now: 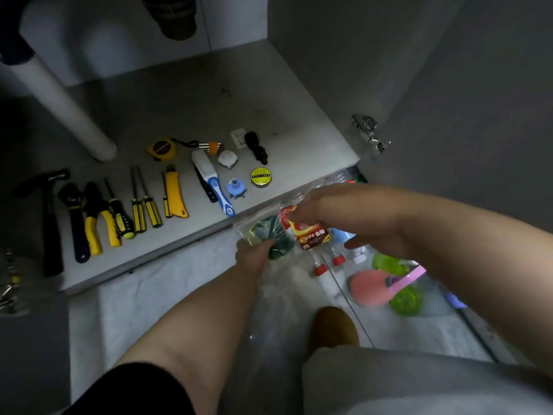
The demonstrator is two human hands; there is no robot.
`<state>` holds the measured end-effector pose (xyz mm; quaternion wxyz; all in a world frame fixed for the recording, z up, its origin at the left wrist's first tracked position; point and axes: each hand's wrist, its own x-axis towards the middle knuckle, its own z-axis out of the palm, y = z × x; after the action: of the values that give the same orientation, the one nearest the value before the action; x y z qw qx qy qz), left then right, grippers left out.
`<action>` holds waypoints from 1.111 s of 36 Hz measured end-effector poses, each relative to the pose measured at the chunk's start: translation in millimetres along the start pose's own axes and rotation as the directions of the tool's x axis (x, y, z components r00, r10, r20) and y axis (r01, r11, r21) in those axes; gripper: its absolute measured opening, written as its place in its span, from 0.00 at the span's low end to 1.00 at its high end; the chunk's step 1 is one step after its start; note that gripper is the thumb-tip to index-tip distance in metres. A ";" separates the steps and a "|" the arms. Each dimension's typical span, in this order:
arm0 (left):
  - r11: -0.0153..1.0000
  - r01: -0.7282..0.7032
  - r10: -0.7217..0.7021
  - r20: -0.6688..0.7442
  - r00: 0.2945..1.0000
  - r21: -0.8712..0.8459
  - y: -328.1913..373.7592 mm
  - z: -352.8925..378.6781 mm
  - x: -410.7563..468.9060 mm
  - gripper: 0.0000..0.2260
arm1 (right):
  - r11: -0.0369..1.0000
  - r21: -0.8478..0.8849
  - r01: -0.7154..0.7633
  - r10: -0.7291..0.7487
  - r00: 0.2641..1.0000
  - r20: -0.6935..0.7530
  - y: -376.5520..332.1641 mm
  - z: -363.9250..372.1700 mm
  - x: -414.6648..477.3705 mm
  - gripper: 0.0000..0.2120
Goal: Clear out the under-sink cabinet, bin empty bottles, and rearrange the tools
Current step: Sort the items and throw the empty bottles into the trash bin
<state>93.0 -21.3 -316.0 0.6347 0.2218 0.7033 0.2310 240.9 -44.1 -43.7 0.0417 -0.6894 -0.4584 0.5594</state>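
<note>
My left hand [254, 253] grips a clear plastic bag of dark green stuff [269, 232]; my right hand [344, 217] pinches a red-labelled packet [308, 232].

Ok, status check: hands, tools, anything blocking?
Left hand shut on clear bag of green items. Right hand pinching red packet. Tools lined up on cabinet floor. Bottles piled below hands.

Your right hand [344, 217] hides the bottles' [326, 259] bodies; the metal bits [9, 292] at the left edge blur, cut off.
</note>
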 end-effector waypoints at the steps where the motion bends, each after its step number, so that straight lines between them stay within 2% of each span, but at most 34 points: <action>1: 0.998 -0.029 0.031 -0.044 0.999 0.049 -1.7 1.6 11.3 0.33 | 1.000 0.000 -0.015 0.015 1.000 0.017 -0.3 1.3 7.5 0.19; 4: 0.946 -0.056 0.128 -0.207 0.970 0.320 -3.8 6.1 15.2 0.36 | 1.000 -0.011 -0.022 0.023 0.999 0.036 -0.6 2.9 9.2 0.17; 7: 0.846 -0.033 0.179 -0.225 0.958 0.532 -5.8 8.8 9.9 0.38 | 1.000 0.002 -0.024 0.024 0.998 0.051 -2.7 2.9 12.3 0.16; 10: 0.905 -0.010 0.082 -0.151 0.985 0.425 -9.7 8.2 1.7 0.43 | 1.000 0.018 -0.017 0.016 0.999 0.050 -5.3 5.1 13.9 0.17; 14: 0.919 -0.097 0.116 -0.025 0.993 0.383 -10.5 4.6 -10.1 0.52 | 1.000 0.007 -0.016 0.016 0.999 0.028 -7.3 12.4 17.8 0.18; 17: 0.960 -0.101 0.101 0.014 0.995 0.262 -2.8 -1.3 -26.3 0.56 | 1.000 -0.011 -0.021 0.021 1.000 0.018 -6.5 17.2 21.6 0.16; 19: 0.976 -0.088 0.081 0.043 0.996 0.200 5.3 -10.1 -40.0 0.51 | 0.999 -0.034 -0.022 0.023 1.000 0.012 -5.8 18.8 24.1 0.17; 20: 0.972 -0.084 0.069 0.071 0.995 0.220 12.0 -16.2 -46.6 0.45 | 0.998 -0.054 -0.020 0.021 1.000 0.008 -5.8 18.4 25.4 0.16; 22: 0.936 -0.075 0.027 0.142 0.990 0.345 33.4 -32.7 -60.6 0.27 | 0.993 -0.118 -0.008 0.008 1.000 -0.004 -7.8 15.2 28.5 0.15; 24: 0.874 -0.098 -0.017 0.231 0.973 0.476 61.2 -51.9 -72.9 0.19 | 0.972 -0.235 0.012 -0.017 1.000 -0.019 -13.6 9.4 32.3 0.15; 26: 0.810 -0.182 -0.002 0.313 0.950 0.557 90.1 -71.6 -82.3 0.16 | 0.933 -0.358 0.026 -0.042 0.998 -0.038 -20.2 3.0 37.7 0.17; 28: 0.758 -0.291 0.081 0.358 0.930 0.584 117.9 -89.5 -92.5 0.12 | 0.896 -0.443 0.041 -0.074 0.996 -0.058 -26.9 -1.3 45.9 0.16; 31: 0.627 -0.411 0.265 0.316 0.911 0.661 151.3 -114.2 -99.3 0.11 | 0.847 -0.527 0.071 -0.126 0.990 -0.069 -34.2 -0.2 64.4 0.17; 33: 0.523 -0.451 0.337 0.311 0.889 0.724 165.2 -127.9 -97.0 0.12 | 0.809 -0.582 0.080 -0.129 0.991 -0.044 -36.8 4.4 77.9 0.16; 36: 0.369 -0.445 0.340 0.327 0.882 0.816 170.6 -147.9 -88.2 0.13 | 0.748 -0.656 0.102 -0.092 0.995 0.050 -40.0 13.6 102.3 0.19; 38: 0.329 -0.448 0.329 0.343 0.880 0.831 165.1 -157.5 -77.6 0.13 | 0.725 -0.678 0.119 -0.100 0.993 0.068 -39.2 18.9 122.4 0.22; 40: 0.313 -0.484 0.358 0.370 0.857 0.817 155.9 -161.1 -62.8 0.10 | 0.710 -0.692 0.129 -0.158 0.987 0.022 -36.0 23.6 146.8 0.26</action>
<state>-58.3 57.6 -157.7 0.3786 0.7094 0.5937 -0.0305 194.0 65.6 -139.5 -0.1659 -0.6282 -0.6850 0.3295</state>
